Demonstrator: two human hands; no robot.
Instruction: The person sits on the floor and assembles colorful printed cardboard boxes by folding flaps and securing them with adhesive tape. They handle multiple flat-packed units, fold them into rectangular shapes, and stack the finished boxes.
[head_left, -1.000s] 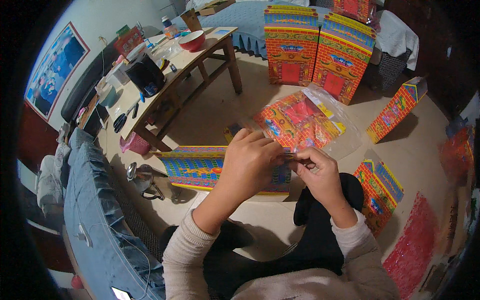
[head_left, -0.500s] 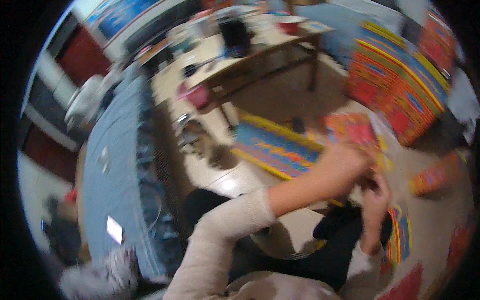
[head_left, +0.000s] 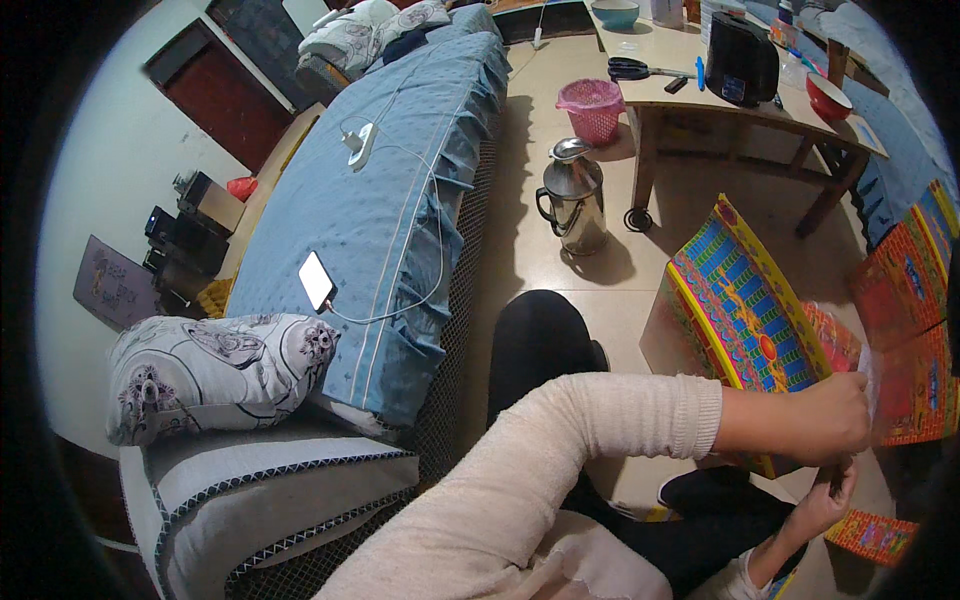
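Observation:
At the right, my left hand (head_left: pixel 835 418) is closed, its back toward me, and what it grips is hidden. Just below it, my right hand (head_left: pixel 822 508) pinches with its fingertips close to the left hand; something small and dark seems to be between them, too hidden to name. Beyond my left wrist stands a printed cardboard piece (head_left: pixel 745 300), blue with a yellow border and orange sides, partly covered by my forearm. Past my left hand are red-orange printed panels (head_left: pixel 905 290) and a reddish package (head_left: pixel 832 335) with clear plastic by it.
A steel thermos jug (head_left: pixel 577 205) and a pink basket (head_left: pixel 592 112) stand on the floor ahead. The wooden table (head_left: pixel 690 90) holds bowls, scissors and a black container. On the left, a blue-covered couch (head_left: pixel 400 200) bears a phone (head_left: pixel 316 281) on a cable.
The view has swung to the left, so the couch, table and cardboard appear farther right, and it is sharper now. Both hands stay close together.

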